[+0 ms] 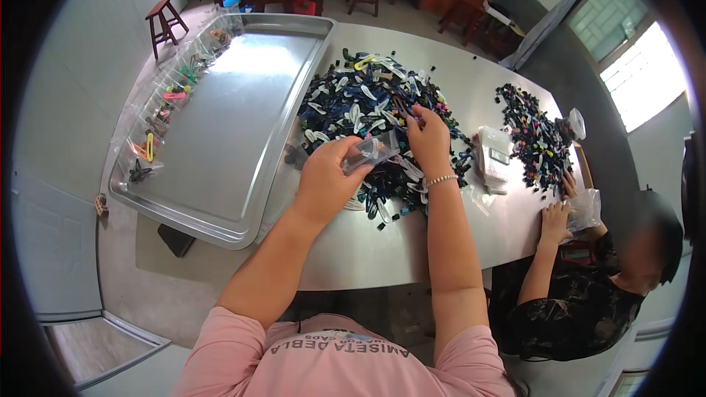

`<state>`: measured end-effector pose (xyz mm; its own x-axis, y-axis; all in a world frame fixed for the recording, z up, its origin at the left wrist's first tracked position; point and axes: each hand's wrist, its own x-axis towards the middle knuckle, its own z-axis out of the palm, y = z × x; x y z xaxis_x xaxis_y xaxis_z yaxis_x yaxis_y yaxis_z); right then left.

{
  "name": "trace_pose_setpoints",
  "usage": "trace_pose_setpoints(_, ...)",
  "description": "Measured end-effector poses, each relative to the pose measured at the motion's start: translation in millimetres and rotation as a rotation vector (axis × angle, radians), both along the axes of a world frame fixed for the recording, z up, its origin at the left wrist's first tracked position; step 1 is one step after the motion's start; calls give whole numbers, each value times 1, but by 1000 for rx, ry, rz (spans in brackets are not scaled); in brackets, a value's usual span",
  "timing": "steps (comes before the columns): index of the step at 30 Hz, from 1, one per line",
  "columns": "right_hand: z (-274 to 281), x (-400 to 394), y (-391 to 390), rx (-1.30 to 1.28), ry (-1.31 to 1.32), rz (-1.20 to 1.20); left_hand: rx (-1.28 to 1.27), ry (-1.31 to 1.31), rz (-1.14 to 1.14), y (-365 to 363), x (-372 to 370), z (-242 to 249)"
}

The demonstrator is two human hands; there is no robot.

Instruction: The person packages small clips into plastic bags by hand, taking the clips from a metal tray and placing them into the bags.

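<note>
My left hand (331, 173) grips a small clear plastic bag (373, 150), held low over the near side of a big pile of hair clips (346, 95). The clips are mostly dark blue, black and white, with a few bright ones. My right hand (429, 136), a bracelet on its wrist, is above the right part of the pile. Its thumb and fingers are pinched on a dark hair clip (402, 108), partly covered by the fingertips.
A large metal tray (213, 140) lies to the left, with several filled clear bags (173, 95) along its far-left edge. Right of the pile sit a stack of clear bags (493, 158) and a second pile of small dark pieces (533, 132). A co-worker (581, 272) handles a bag there.
</note>
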<state>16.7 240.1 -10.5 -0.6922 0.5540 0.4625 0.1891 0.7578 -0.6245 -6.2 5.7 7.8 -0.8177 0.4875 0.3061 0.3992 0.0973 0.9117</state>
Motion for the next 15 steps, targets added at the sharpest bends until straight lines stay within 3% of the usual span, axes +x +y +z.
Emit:
trace_pose_setpoints(5, 5, -24, 2, 93, -296, -77, -17, 92, 53, 0, -5, -1)
trace_pose_setpoints(7, 3, -20, 0, -7, -224, -74, -27, 99, 80, -1, -7, -1)
trace_pose_setpoints(11, -1, 1, 8, 51, -44, -36, -98, 139, 150, -2, -9, -1)
trace_pose_setpoints(13, 9, 9, 10, -32, -3, -17, -113, 168, 167, -2, -9, -4)
trace_pose_setpoints(15, 30, 16, 8, -284, 79, 100, -129, 208, 198, -1, -11, -5)
